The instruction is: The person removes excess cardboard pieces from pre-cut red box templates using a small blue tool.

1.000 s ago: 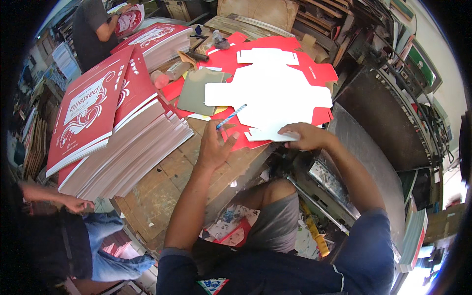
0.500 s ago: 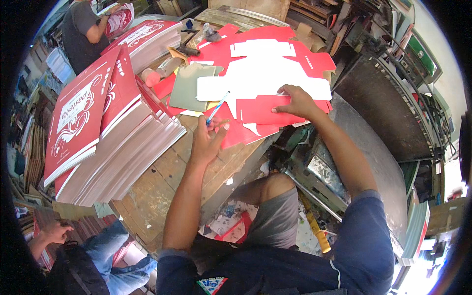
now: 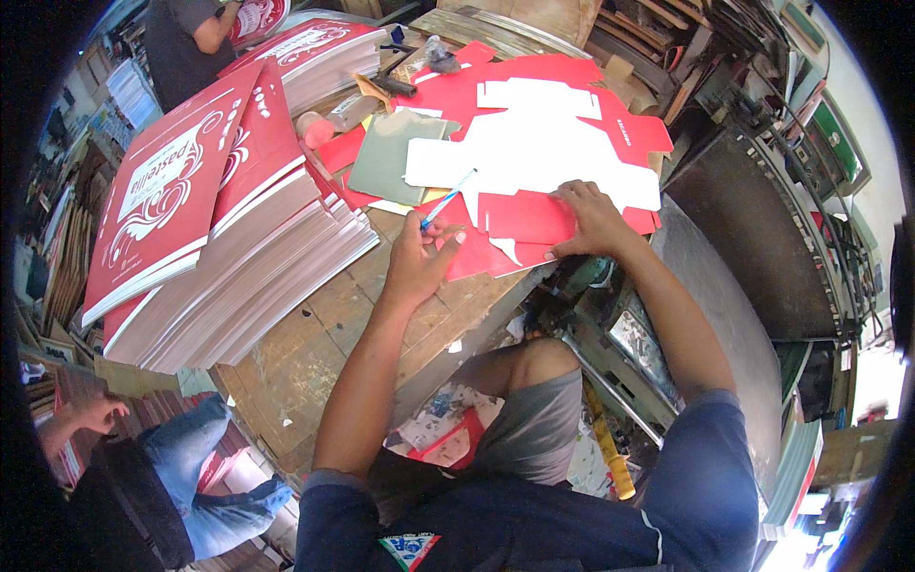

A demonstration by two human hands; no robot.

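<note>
Your left hand [image 3: 419, 267] pinches a blue-and-white striped stick [image 3: 446, 202] between thumb and fingers, its tip slanting up over the edge of the white cut-out blank [image 3: 543, 153]. Your right hand [image 3: 596, 224] is spread, fingers and thumb apart, touching the right part of the blank's red flap [image 3: 524, 219], which is folded toward you. The blank lies white side up in front of both hands, near the far end of the wooden table [image 3: 295, 362], whose top is worn and scuffed. Around you is a crowded workroom, with a dark metal machine [image 3: 762, 219] on your right and planks [image 3: 634, 38] piled at the back.

Red card pieces [image 3: 448, 95] lie beneath the blank, and a grey-green card [image 3: 396, 162] sits partly under its left wing. Beyond that card are a pink-ended cylinder [image 3: 315, 130] and a crumpled grey wad [image 3: 439, 57]. A tall stack of red-covered sheets [image 3: 257, 276] takes up the table's left side, beside your left forearm.

Counted, you have one striped stick, one grey-green card, two red-topped stacks, the farther one [image 3: 319, 67] behind the nearer, and two other people: one in jeans [image 3: 224, 515] at lower left, one in a dark shirt [image 3: 181, 52] at upper left.
</note>
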